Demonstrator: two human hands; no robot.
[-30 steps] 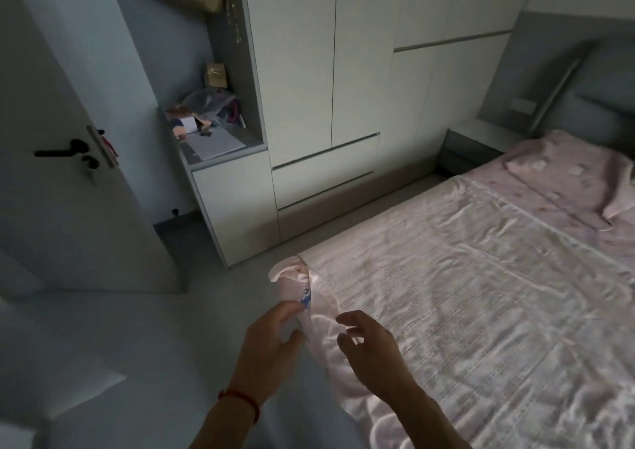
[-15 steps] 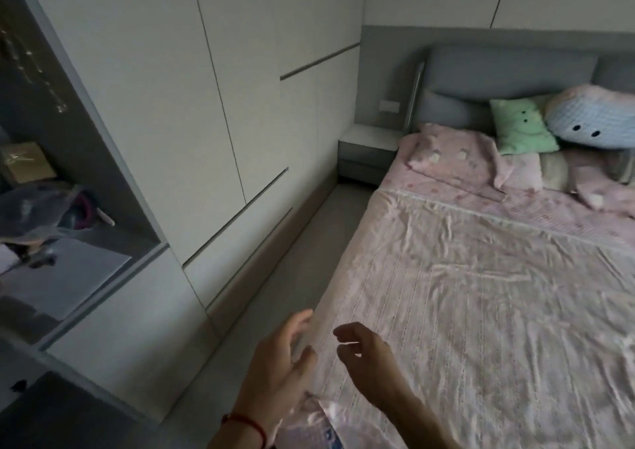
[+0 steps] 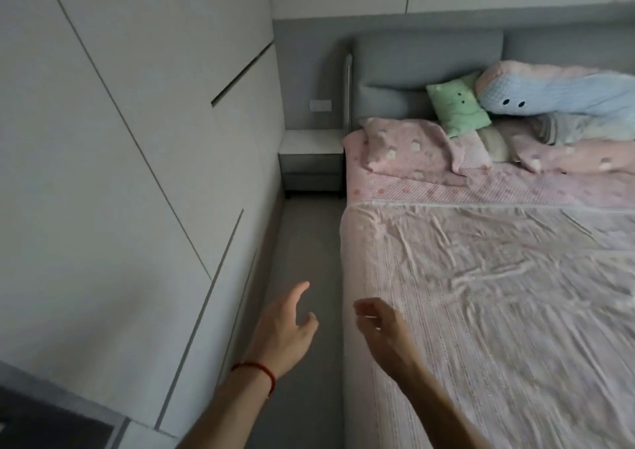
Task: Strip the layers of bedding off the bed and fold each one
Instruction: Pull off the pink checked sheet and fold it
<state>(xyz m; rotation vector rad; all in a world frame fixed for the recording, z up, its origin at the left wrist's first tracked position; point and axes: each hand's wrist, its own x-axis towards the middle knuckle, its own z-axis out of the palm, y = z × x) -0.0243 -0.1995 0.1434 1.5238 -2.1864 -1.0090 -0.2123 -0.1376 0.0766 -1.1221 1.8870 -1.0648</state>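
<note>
Both hands empty: left hand (image 3: 287,331) spread over the floor (image 3: 305,242), right hand (image 3: 385,331) loosely curled at the bed's left edge, poised over the pink top sheet (image 3: 498,304) spread flat across the bed.

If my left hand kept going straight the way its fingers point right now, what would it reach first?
Probably nothing close by. The left hand is open over the floor strip between wardrobe and bed, fingers pointing along it. The nightstand at the far end seems first in line, though depth is unclear.
</note>
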